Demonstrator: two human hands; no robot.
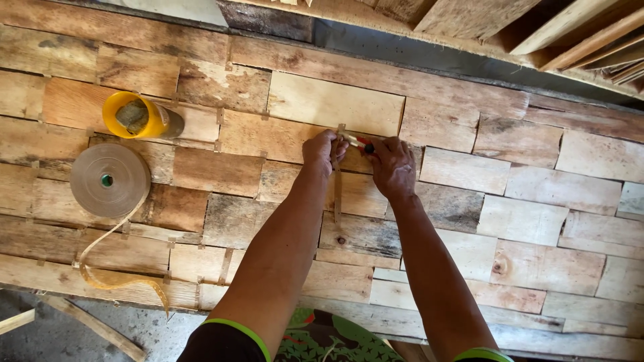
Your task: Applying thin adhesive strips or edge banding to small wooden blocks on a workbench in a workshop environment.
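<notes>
Both hands are out at full reach over the patchwork of thin wood veneer pieces, and they meet at one spot, right on a seam. The left hand is curled down with its fingers bunched, pressing the top end of a narrow strip of brown tape against the wood. That strip is the thing to watch: its long axis runs straight toward the person, from the fingertips down along the joint between two pieces, lying between the two forearms. The right hand sits just beside the left, closed around a small tool with a red and black tip, and that tip points left, across the strip, almost touching the left fingers. So the tool lies crosswise to the tape and the left hand is the nearer one to it. Well apart, on the person's left, rests the big roll of brown tape with a loose tail curling off the edge, and above it a yellow cup lying on its side.
</notes>
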